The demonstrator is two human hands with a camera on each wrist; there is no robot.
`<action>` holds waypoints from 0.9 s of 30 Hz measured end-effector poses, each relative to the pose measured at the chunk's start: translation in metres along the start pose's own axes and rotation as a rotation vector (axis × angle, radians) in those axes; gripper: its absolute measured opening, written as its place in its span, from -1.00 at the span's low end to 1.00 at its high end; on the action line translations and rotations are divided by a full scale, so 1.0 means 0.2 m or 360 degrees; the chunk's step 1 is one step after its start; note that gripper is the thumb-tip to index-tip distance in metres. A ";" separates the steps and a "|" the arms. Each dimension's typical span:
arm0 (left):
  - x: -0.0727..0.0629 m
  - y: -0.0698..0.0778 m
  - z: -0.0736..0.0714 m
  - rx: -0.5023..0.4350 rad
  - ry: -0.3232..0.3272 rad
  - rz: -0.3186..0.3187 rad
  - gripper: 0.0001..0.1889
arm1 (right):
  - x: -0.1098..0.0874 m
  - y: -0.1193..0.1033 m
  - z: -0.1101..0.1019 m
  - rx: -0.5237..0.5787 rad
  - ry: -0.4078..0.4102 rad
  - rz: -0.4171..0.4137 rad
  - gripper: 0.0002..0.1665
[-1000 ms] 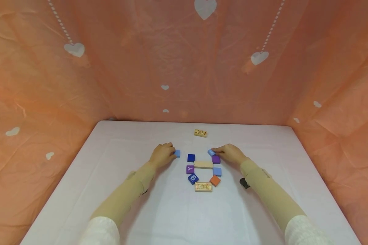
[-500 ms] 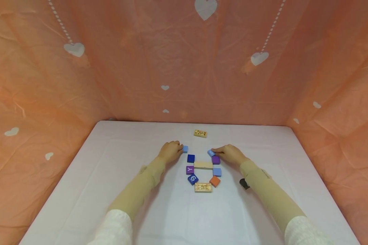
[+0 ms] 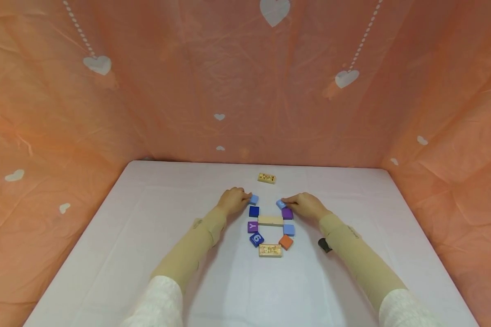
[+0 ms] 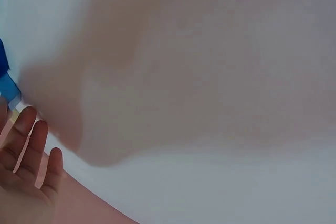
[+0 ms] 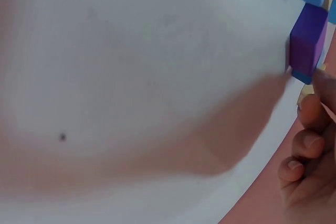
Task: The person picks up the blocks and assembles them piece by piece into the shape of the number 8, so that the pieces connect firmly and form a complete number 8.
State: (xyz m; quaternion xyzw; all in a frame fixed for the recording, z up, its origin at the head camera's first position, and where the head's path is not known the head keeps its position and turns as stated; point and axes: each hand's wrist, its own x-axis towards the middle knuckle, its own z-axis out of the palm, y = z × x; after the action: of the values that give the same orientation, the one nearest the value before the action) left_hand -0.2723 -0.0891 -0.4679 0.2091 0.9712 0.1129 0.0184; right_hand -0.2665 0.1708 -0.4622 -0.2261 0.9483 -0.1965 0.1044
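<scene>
My left hand (image 3: 232,201) pinches a light blue block (image 3: 253,199) at the upper left of a ring of small blocks in the head view. Just below that block lies a dark blue block (image 3: 254,211). Opposite, the fingers of my right hand (image 3: 308,206) hold another light blue block (image 3: 281,204), turned at an angle, right against a purple block (image 3: 287,214). In the left wrist view the light blue block (image 4: 9,88) shows at the left edge by the fingertips. The right wrist view has the purple block (image 5: 308,38) above the thumb, largely covering the held block.
Below are a plain wooden bar (image 3: 271,220), a purple Y block (image 3: 253,227), a blue 6 block (image 3: 256,239), a light blue block (image 3: 288,230), an orange block (image 3: 286,242) and a printed wooden tile (image 3: 270,250). Another printed tile (image 3: 267,178) lies farther back on the white table (image 3: 106,272).
My left hand has carried its light blue block to the right, to a spot above the dark blue block, and turned it slightly. My right hand has stayed on its block.
</scene>
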 end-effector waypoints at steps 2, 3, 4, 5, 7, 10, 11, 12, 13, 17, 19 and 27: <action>0.01 0.01 0.00 -0.0006 -0.0021 -0.0003 -0.71 | 0.00 0.00 0.00 -0.0007 0.0007 0.0007 -0.65; 0.01 0.02 0.00 -0.0013 -0.0038 -0.0010 -0.71 | 0.00 0.00 0.00 -0.0006 0.0008 0.0011 -0.65; 0.02 0.02 0.00 -0.0022 -0.0047 -0.0019 -0.71 | 0.01 -0.01 0.00 -0.0005 0.0010 0.0013 -0.65; 0.02 0.02 0.00 -0.0031 -0.0051 -0.0030 -0.71 | 0.01 0.00 0.00 -0.0003 0.0012 0.0014 -0.65; 0.03 0.02 0.00 -0.0051 -0.0055 -0.0046 -0.71 | 0.01 0.00 0.00 0.0003 0.0017 0.0014 -0.66; 0.03 0.03 0.00 -0.0100 -0.0058 -0.0050 -0.71 | 0.01 0.00 0.00 0.0011 0.0027 0.0007 -0.66; 0.03 0.03 0.00 -0.0121 -0.0058 -0.0046 -0.71 | 0.00 0.00 0.00 0.0014 0.0033 0.0007 -0.66; 0.03 0.03 0.00 -0.0137 -0.0056 -0.0041 -0.71 | 0.00 0.00 -0.01 0.0017 0.0039 0.0006 -0.66; 0.03 0.03 0.00 -0.0145 -0.0052 -0.0035 -0.71 | 0.00 0.00 -0.01 0.0017 0.0046 0.0002 -0.66; 0.03 0.03 -0.01 -0.0149 -0.0049 -0.0040 -0.71 | -0.01 -0.01 -0.01 0.0025 0.0068 -0.0002 -0.66; 0.03 0.03 -0.01 -0.0134 -0.0056 -0.0053 -0.71 | -0.01 -0.01 -0.01 0.0027 0.0071 -0.0004 -0.66; 0.02 0.05 -0.01 -0.0088 -0.0101 -0.0074 -0.71 | -0.02 -0.02 0.00 0.0088 0.0068 0.0040 -0.66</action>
State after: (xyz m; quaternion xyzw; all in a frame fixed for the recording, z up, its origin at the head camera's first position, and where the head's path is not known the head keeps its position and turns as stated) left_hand -0.2733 -0.0797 -0.4630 0.1892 0.9712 0.1326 0.0575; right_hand -0.2622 0.1698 -0.4608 -0.2068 0.9474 -0.2260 0.0929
